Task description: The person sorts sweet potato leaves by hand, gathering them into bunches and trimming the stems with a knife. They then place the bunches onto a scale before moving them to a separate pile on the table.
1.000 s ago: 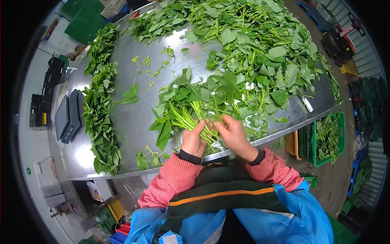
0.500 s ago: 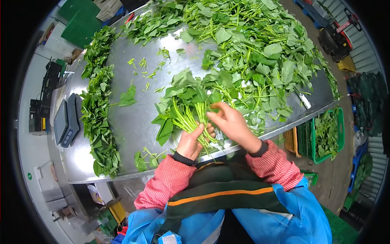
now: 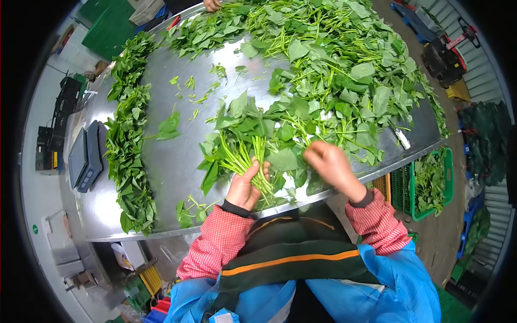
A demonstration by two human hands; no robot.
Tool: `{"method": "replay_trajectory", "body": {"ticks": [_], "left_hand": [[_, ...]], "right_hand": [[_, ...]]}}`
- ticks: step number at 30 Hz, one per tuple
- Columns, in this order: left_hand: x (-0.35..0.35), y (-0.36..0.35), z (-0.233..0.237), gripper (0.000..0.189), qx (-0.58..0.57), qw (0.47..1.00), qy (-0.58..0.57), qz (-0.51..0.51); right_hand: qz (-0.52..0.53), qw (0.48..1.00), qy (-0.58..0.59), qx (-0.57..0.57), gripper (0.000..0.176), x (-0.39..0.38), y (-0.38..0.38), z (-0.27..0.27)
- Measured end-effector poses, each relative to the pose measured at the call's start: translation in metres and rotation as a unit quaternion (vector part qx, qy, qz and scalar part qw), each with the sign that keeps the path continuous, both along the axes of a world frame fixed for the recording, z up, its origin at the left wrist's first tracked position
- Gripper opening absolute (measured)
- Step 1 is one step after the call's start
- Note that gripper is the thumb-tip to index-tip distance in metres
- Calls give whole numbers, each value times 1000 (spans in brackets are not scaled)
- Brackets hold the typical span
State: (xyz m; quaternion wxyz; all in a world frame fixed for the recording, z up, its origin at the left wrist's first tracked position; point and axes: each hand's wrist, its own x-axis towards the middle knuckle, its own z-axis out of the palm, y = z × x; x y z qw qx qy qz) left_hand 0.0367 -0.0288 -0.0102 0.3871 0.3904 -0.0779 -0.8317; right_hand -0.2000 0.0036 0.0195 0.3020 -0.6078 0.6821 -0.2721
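My left hand (image 3: 249,185) is closed round the lower stems of a bunch of leafy greens (image 3: 245,153), just above the table's near edge. The leaves of this bunch point away from me, and its cut stem ends stick out below my fingers. To the right, my right hand (image 3: 331,164) is over the near edge of a large heap of leafy greens (image 3: 344,70). Its fingers are bent and blurred by motion, close to some stems. I cannot make out whether anything is between them.
The metal table (image 3: 172,177) carries a row of greens (image 3: 126,140) along its left side and scattered stem bits (image 3: 202,98). A scale (image 3: 86,156) stands at the left. At the right is a green crate (image 3: 431,183) with greens. Another person's hand (image 3: 212,5) shows at the far edge.
My right hand has moved away from the held bunch, rightward to the heap. My left hand keeps its hold and has shifted slightly left. Another person's hand has appeared at the far edge.
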Motion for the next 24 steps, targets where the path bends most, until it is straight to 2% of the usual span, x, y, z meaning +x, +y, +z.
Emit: {"method": "replay_trajectory", "body": {"ticks": [2,3,6,7,8,10,11,14,18,22,24], "left_hand": [[2,-3,-12,16,44,998,23,-46],[0,-4,-12,22,48,996,14,-69],[4,-10,-11,26,99,983,82,-134],[5,-10,-4,28,56,990,34,-126],[8,-11,3,23,41,991,79,-100],[10,-14,11,23,-12,997,56,-41],[9,-16,16,22,-28,998,52,-17],[1,-18,21,20,-85,996,29,18],[-24,-18,33,19,-107,992,-63,13],[-38,-26,18,20,-112,991,-74,-1],[-39,-28,16,19,-113,991,-72,1]], "right_hand": [[-100,991,83,-41,21,-10,-20,-15],[-110,987,115,-27,21,-11,-26,-27],[-20,978,206,-18,21,-11,-33,-51],[-46,994,97,-26,21,-16,-37,-48],[-69,997,-14,-29,21,-23,-40,-45],[-115,964,-237,-32,22,-31,-38,-34],[-124,980,-154,-35,21,-33,-36,-31],[-133,989,-31,-51,21,-16,-26,-12],[-73,983,32,-164,19,14,-14,-4],[65,947,81,-305,20,36,-8,3],[83,952,99,-277,21,39,-5,3]]}}
